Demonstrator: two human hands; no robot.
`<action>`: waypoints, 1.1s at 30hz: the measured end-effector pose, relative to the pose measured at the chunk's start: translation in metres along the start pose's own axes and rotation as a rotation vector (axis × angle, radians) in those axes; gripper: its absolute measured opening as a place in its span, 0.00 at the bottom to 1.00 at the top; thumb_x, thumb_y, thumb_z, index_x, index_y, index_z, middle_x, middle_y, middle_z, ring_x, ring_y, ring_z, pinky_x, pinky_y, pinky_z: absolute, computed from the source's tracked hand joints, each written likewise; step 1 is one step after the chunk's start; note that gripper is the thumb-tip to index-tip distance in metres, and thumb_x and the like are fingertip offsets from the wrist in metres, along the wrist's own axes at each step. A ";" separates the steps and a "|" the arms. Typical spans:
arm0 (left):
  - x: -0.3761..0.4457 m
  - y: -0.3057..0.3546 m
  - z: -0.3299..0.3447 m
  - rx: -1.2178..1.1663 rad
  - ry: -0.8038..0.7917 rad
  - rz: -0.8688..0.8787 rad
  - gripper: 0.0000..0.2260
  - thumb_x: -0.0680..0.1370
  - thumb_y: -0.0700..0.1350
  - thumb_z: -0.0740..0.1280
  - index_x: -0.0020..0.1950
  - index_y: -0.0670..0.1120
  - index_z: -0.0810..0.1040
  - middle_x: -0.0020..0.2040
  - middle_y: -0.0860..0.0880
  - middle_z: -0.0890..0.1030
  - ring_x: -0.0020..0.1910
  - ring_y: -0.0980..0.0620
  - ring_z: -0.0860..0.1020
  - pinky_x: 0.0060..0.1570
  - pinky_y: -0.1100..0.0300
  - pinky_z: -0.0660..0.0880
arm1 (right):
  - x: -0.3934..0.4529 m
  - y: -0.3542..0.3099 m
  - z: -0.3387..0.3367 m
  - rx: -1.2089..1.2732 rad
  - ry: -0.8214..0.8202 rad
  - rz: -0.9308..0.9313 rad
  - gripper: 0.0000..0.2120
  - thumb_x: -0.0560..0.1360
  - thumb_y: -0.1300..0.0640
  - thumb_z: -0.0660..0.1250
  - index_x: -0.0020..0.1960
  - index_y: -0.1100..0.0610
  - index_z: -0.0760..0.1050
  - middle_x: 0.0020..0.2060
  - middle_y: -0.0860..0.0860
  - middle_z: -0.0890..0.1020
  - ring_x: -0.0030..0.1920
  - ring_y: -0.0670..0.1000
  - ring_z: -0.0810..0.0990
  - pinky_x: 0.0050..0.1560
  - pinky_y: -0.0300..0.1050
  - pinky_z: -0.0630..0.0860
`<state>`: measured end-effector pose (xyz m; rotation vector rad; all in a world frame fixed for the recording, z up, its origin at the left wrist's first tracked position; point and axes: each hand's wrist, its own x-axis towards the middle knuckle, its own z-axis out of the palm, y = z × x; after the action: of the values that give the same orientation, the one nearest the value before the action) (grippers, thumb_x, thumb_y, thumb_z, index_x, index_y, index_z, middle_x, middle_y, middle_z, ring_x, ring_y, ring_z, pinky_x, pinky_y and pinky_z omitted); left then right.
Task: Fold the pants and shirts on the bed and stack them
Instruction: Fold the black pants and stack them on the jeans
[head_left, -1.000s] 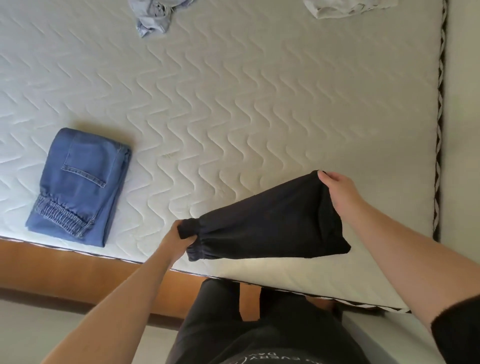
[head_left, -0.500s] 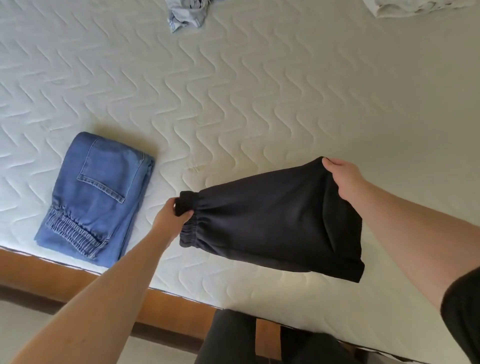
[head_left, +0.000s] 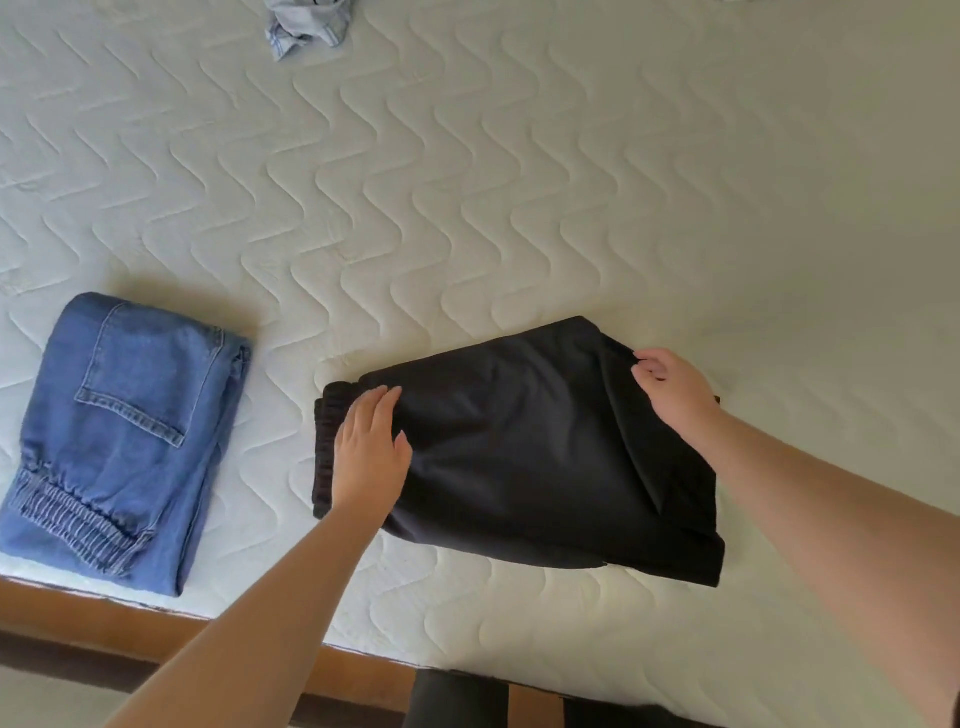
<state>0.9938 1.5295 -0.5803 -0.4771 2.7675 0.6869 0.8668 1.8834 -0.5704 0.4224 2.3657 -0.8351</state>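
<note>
The left hand (head_left: 371, 457) lay flat, fingers straight and together, on the elastic-waist end of the black pants (head_left: 519, 457), pressing that end down onto the bed (head_left: 467, 182), most likely to keep the fold from springing open. The right hand (head_left: 675, 395) was at the opposite, far-right end of the bundle, its fingers curled over the cloth's upper edge and pinching it, apparently to tug the layers square or smooth the ridge that ran down beside the wrist. The black pants themselves rested folded on the mattress close to the near edge of the bed, roughly midway along it, with their right end a little loose and uneven. Toward the near left corner, well apart from the black bundle, the blue jeans (head_left: 124, 441) sat already folded, pocket side up and elastic cuffs pointing at the near edge; that neat block looked like the base of the stack, so the black pants would probably go on top once tidied. At the far edge of the view a crumpled pale-blue garment (head_left: 306, 23) lay unfolded, presumably a shirt waiting its turn. The wooden bed frame (head_left: 104, 613) showed under the near edge of the mattress.
</note>
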 end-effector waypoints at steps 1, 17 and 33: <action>0.002 0.012 0.007 0.010 -0.033 0.051 0.22 0.80 0.44 0.65 0.74 0.49 0.67 0.74 0.49 0.68 0.73 0.48 0.65 0.73 0.50 0.62 | -0.004 0.010 -0.002 0.001 0.031 0.000 0.16 0.82 0.54 0.60 0.68 0.56 0.72 0.62 0.53 0.79 0.63 0.54 0.77 0.63 0.49 0.73; 0.060 0.190 0.099 0.158 -0.173 0.651 0.20 0.80 0.40 0.62 0.72 0.46 0.71 0.72 0.46 0.71 0.72 0.46 0.67 0.72 0.51 0.63 | -0.005 0.092 0.000 0.321 0.171 0.143 0.27 0.79 0.50 0.66 0.76 0.47 0.61 0.55 0.44 0.74 0.56 0.44 0.73 0.56 0.44 0.73; 0.165 0.241 0.103 0.232 -0.458 0.434 0.14 0.81 0.56 0.61 0.62 0.52 0.77 0.55 0.51 0.77 0.55 0.50 0.75 0.60 0.49 0.72 | 0.047 0.109 -0.032 1.056 0.135 0.348 0.21 0.76 0.63 0.70 0.66 0.47 0.73 0.61 0.55 0.77 0.59 0.53 0.79 0.59 0.47 0.76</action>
<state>0.7706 1.7396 -0.6226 0.3048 2.4691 0.4717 0.8679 1.9907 -0.6300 1.2783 1.6771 -1.8588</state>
